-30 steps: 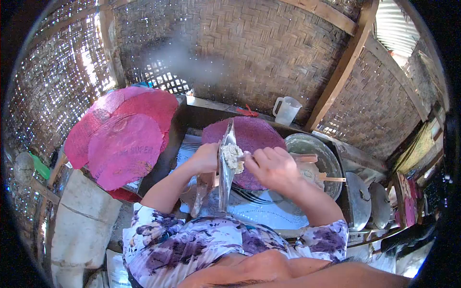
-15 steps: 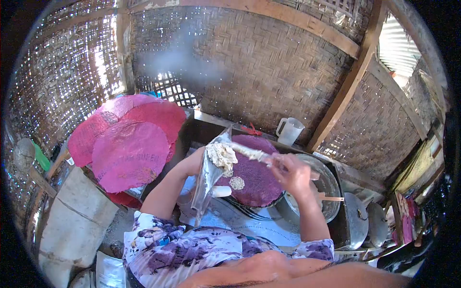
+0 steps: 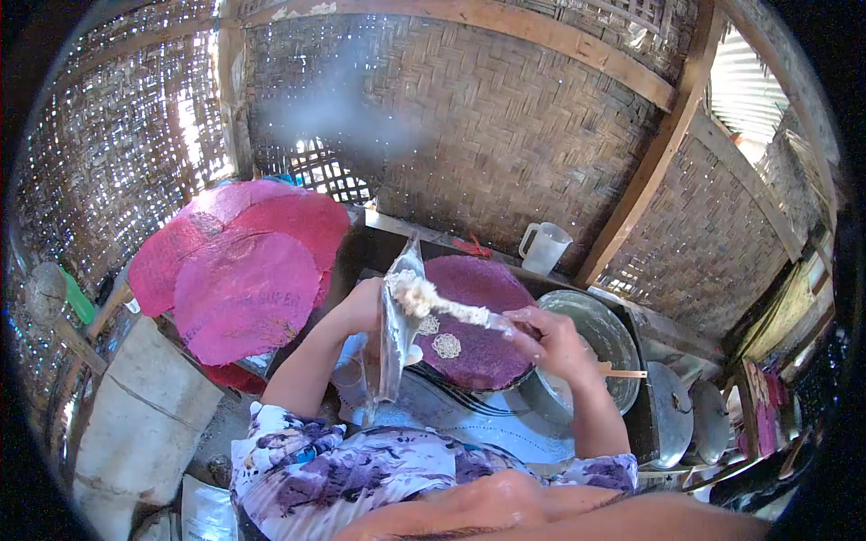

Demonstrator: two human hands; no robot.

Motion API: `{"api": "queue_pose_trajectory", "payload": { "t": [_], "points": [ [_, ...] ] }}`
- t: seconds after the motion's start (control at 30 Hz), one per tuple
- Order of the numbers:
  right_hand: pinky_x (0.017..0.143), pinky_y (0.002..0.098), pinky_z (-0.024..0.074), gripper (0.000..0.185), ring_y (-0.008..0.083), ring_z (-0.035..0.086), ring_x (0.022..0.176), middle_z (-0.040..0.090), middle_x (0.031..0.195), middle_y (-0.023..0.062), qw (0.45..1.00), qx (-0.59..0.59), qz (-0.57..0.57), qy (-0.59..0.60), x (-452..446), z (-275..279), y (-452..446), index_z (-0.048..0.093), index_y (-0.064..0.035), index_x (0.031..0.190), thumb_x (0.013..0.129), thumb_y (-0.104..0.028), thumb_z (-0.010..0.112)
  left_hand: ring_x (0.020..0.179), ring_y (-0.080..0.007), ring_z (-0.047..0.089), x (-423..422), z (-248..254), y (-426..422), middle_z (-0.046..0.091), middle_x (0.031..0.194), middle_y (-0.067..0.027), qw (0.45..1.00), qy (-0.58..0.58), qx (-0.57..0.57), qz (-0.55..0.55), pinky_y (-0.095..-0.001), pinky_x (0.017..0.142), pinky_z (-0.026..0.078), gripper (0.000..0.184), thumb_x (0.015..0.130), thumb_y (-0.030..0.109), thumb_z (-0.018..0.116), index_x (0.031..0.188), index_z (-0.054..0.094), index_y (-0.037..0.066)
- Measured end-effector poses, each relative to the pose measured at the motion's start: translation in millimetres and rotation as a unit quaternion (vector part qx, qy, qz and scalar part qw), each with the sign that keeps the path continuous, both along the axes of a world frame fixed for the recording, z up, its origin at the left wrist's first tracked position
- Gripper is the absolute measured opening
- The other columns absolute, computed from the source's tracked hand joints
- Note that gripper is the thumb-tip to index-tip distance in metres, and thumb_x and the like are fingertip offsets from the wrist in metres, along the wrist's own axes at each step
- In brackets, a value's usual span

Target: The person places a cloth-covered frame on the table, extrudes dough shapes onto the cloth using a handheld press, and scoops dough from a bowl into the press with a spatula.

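Observation:
My left hand [image 3: 368, 302] grips a clear plastic bag [image 3: 391, 356] by its upper part; the bag hides most of its fingers. Pale, sticky dough [image 3: 413, 294] sits at the bag's mouth. Between the closed fingers of my right hand [image 3: 550, 341] is the handle of a dough-coated spatula [image 3: 465, 312], its tip in the dough at the bag. Behind and to the right of the bag lies a round purple sheet [image 3: 483, 293]. Two small lacy rounds of dough show on it, one [image 3: 446, 345] fully visible and another [image 3: 428, 325] near the bag.
A large metal basin [image 3: 624, 334] with a wooden-handled tool [image 3: 624, 372] stands at the right. Behind it is a clear pitcher [image 3: 545, 247]. Pink and red round sheets [image 3: 244, 279] are piled at the left. Metal lids [image 3: 667, 415] lean at the far right.
The spatula has swung down and left, bringing its tip into the dough at the bag. My right hand has lowered slightly. The bag has shifted a little, uncovering more of the second lacy round.

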State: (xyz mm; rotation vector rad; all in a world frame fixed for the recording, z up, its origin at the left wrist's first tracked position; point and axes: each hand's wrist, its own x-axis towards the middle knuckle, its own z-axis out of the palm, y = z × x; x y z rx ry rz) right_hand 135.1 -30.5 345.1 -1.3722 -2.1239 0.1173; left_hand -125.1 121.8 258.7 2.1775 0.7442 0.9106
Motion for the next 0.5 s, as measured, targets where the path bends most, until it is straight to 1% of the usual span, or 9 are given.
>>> {"api": "queue_pose_trajectory", "payload": {
  "t": [0.03,0.07,0.17,0.2,0.3,0.33,0.43,0.47,0.5],
  "points": [
    [0.060,0.0331,0.0464,0.021,0.0266,0.058,0.068,0.060,0.077,0.0106,1.000,0.024,0.004,-0.017,5,3,0,0.061,-0.0067,0.095,0.077,-0.017,0.060,0.082,-0.0285,0.060,0,5,-4,0.061,0.087,-0.0170,0.998,0.031,0.039,0.025,-0.0339,0.074,0.046,0.037,0.065,0.027,0.064,0.092,0.060,0.001],
    [0.058,0.0327,0.0455,0.020,0.0260,0.058,0.065,0.060,0.075,0.0103,0.998,0.047,0.008,-0.035,9,7,1,0.061,-0.0065,0.095,0.078,-0.017,0.059,0.085,-0.0346,0.057,0,2,-4,0.060,0.088,-0.0200,0.997,0.047,0.030,0.045,-0.0370,0.075,0.046,0.040,0.063,0.030,0.064,0.091,0.060,0.002],
    [0.059,0.0360,0.0454,0.023,0.0300,0.058,0.069,0.060,0.077,0.0118,0.984,0.003,-0.011,-0.179,10,31,-4,0.061,-0.0084,0.097,0.080,-0.022,0.055,0.083,-0.0352,0.057,6,16,-17,0.060,0.085,-0.0202,0.985,0.133,0.055,0.101,-0.0393,0.074,0.046,0.040,0.063,0.030,0.063,0.092,0.059,0.002],
    [0.058,0.0380,0.0449,0.023,0.0303,0.057,0.067,0.059,0.073,0.0121,0.979,0.003,-0.013,-0.203,8,38,-5,0.061,-0.0098,0.096,0.079,-0.023,0.054,0.084,-0.0345,0.057,9,23,-25,0.059,0.087,-0.0204,0.981,0.152,0.059,0.105,-0.0400,0.075,0.046,0.041,0.063,0.031,0.063,0.093,0.059,0.003],
    [0.057,0.0411,0.0462,0.022,0.0305,0.058,0.065,0.057,0.067,0.0112,0.953,0.003,-0.039,-0.301,-13,57,-6,0.060,-0.0103,0.093,0.081,-0.025,0.049,0.085,-0.0336,0.056,16,24,-32,0.058,0.089,-0.0204,0.976,0.140,0.141,0.089,-0.0401,0.075,0.046,0.043,0.063,0.033,0.064,0.093,0.059,0.003],
    [0.052,0.0406,0.0467,0.020,0.0292,0.058,0.060,0.057,0.064,0.0105,0.946,0.036,-0.035,-0.320,-21,58,-6,0.059,-0.0082,0.084,0.082,-0.026,0.048,0.085,-0.0329,0.056,18,18,-29,0.058,0.091,-0.0190,0.977,0.136,0.136,0.096,-0.0400,0.075,0.046,0.043,0.063,0.035,0.064,0.094,0.059,0.004],
    [0.054,0.0384,0.0454,0.022,0.0252,0.057,0.059,0.054,0.062,0.0079,0.928,0.057,-0.044,-0.365,-40,53,-2,0.060,-0.0099,0.091,0.077,-0.026,0.055,0.084,-0.0336,0.056,23,14,-28,0.058,0.089,-0.0189,0.978,0.131,0.139,0.083,-0.0403,0.075,0.046,0.043,0.064,0.035,0.063,0.094,0.059,0.004],
    [0.053,0.0352,0.0458,0.025,0.0237,0.058,0.061,0.054,0.065,0.0070,0.913,0.070,-0.034,-0.400,-45,49,1,0.058,-0.0069,0.093,0.074,-0.024,0.056,0.084,-0.0340,0.056,24,15,-28,0.058,0.089,-0.0194,0.979,0.144,0.123,0.076,-0.0406,0.075,0.046,0.043,0.064,0.035,0.063,0.094,0.059,0.004],
    [0.053,0.0338,0.0453,0.027,0.0226,0.057,0.062,0.054,0.067,0.0067,0.905,0.089,-0.027,-0.416,-49,44,4,0.058,-0.0060,0.094,0.073,-0.023,0.056,0.084,-0.0343,0.056,25,17,-28,0.058,0.090,-0.0198,0.979,0.157,0.106,0.070,-0.0408,0.075,0.045,0.042,0.064,0.035,0.063,0.093,0.059,0.004]
  ]
}}
